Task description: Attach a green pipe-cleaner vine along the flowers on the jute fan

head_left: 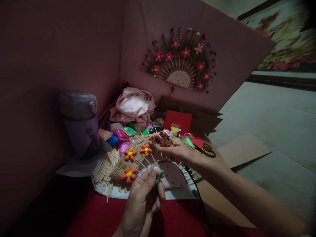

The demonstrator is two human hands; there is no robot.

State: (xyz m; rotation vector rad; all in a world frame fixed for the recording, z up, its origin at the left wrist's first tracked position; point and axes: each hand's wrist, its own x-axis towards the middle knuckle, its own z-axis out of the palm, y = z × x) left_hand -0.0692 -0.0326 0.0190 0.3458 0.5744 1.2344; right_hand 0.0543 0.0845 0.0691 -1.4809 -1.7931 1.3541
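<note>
A fan-shaped craft piece [138, 158] of wooden sticks and wound twine lies on white paper, with three orange clay flowers [130, 153] on it. My left hand [145, 194] is closed in a pinch on a small green piece [159, 176] at the fan's near edge. My right hand [176, 149] reaches across the fan's top, fingers curled on a small clear packet of beads [161, 140]. A dotted white half-circle [172, 176] forms the fan's centre.
A purple bottle [80, 123] stands at left. A finished fan with pink flowers [180, 61] hangs on the pink cardboard backdrop. Pink cloth [133, 107], red card [177, 120], coloured clay bags [123, 135] and loose sticks [106, 166] crowd the back. Scissors [206, 149] lie at right.
</note>
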